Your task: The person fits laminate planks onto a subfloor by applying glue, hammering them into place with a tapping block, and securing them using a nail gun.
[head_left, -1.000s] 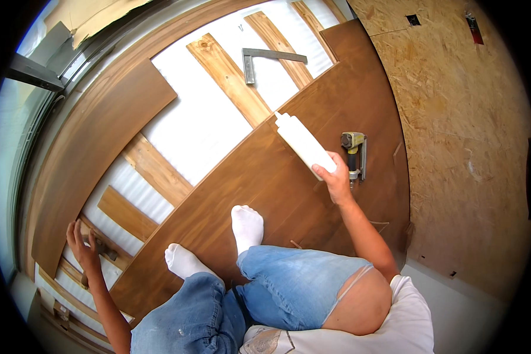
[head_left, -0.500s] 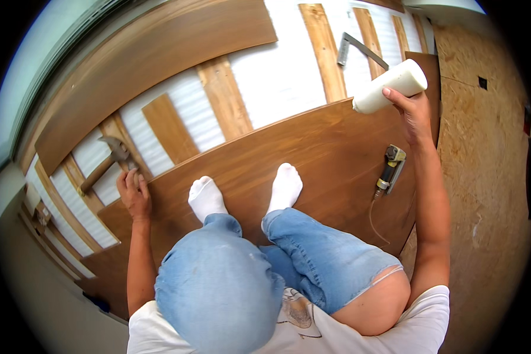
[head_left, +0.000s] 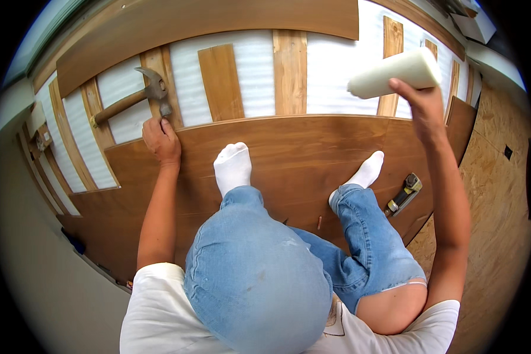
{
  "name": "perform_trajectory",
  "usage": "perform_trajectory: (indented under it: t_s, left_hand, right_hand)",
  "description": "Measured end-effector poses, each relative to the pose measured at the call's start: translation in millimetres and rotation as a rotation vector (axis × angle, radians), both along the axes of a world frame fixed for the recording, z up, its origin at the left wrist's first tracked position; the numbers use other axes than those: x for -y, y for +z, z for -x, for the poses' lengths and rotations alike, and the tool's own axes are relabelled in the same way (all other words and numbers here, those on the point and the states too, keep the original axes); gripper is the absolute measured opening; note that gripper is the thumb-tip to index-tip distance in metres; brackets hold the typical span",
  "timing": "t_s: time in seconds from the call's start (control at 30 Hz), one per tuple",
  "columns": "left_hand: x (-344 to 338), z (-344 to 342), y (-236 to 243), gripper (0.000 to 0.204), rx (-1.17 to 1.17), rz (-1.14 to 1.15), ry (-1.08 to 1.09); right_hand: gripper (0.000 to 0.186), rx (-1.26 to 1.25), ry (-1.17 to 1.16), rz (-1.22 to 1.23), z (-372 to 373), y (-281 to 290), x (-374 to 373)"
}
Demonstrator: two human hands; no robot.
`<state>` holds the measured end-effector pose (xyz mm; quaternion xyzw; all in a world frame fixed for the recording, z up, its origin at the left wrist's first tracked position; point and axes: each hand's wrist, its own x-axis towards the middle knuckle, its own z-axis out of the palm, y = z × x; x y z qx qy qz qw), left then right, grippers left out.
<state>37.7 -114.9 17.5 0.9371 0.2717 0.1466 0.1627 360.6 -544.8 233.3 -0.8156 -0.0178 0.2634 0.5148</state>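
Observation:
My right hand (head_left: 422,106) grips a white squeeze bottle (head_left: 392,72), tilted nearly sideways above the underlay. My left hand (head_left: 159,141) is at the upper edge of the brown floor planks (head_left: 289,153), fingers curled; what they grip is unclear. Just above it a claw hammer (head_left: 121,106) with a wooden handle lies across battens. A nail gun (head_left: 404,194) lies on the planks right of my socked feet.
Wooden battens (head_left: 289,71) and white foam underlay (head_left: 336,74) span the area beyond the planks. A loose long plank (head_left: 212,17) lies across them at the back. Chipboard (head_left: 489,189) is at the right, a pale wall (head_left: 35,248) at the left.
The view has swung round. My right hand has raised the bottle and tipped it sideways. My left hand has moved from the back plank to the laid planks' edge beside the hammer.

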Motion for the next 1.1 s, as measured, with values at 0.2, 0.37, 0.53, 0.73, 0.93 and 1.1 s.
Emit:
perform_trajectory:
  t_s: [0.2,0.37,0.53,0.73,0.93,1.1]
  left_hand:
    - [-1,-4,4,0.009,-0.031,-0.030,0.001]
    - [1,-4,2,0.008,-0.005,-0.043,0.011]
    - [2,-3,-1,0.008,-0.005,-0.047,0.022]
    - [2,-5,2,0.007,-0.006,-0.036,0.018]
    - [-2,0,-3,0.008,0.001,-0.054,0.023]
    - [0,-3,-1,0.007,0.003,-0.061,0.019]
  right_hand:
    - [0.047,-0.377,-0.112,-0.307,41,-75,-75]
    - [0.045,-0.448,-0.083,-0.324,67,-99,-115]
    - [0.047,-0.501,-0.112,-0.303,83,-111,-128]
    - [0.045,-0.507,-0.164,-0.271,96,-118,-133]
    - [0.045,-0.447,-0.170,-0.247,102,-112,-136]
    - [0.042,-0.448,-0.160,-0.231,107,-105,-139]
